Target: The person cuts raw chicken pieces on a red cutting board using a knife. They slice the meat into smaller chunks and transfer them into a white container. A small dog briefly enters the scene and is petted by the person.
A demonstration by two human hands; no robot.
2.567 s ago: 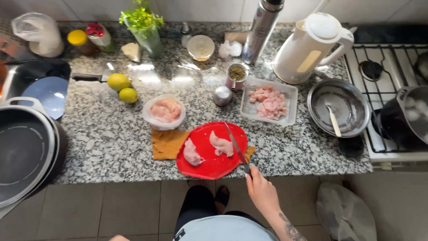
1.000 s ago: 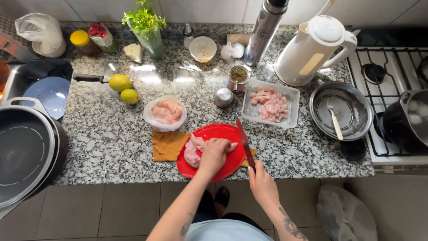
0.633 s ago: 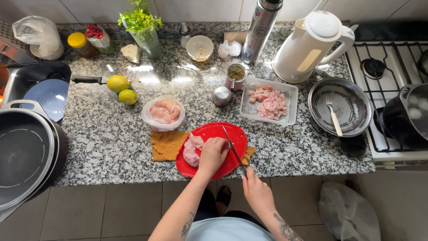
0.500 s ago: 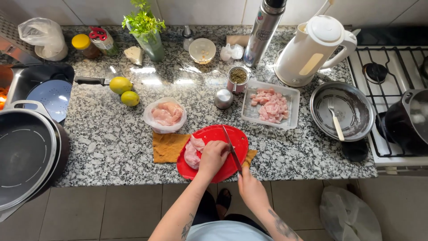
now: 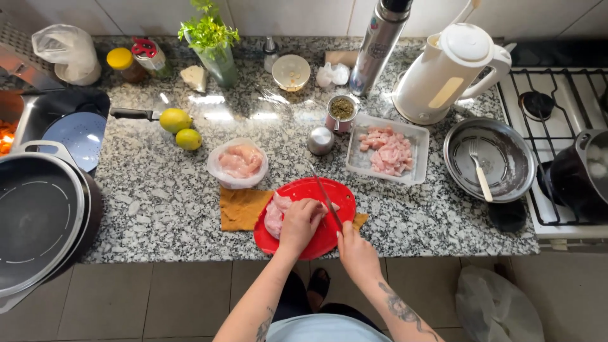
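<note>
We see the pale raw chicken piece (image 5: 277, 214) on the round red plastic cutting board (image 5: 316, 244), our left hand (image 5: 300, 221) pressing it flat-fingered. At 3 o'clock, our right hand (image 5: 356, 251) grips the long steel knife (image 5: 327, 200).

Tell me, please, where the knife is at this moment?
In the head view the knife is in the right hand, low in the middle, its blade over the red cutting board, just right of the left hand pressing the raw chicken.
</note>
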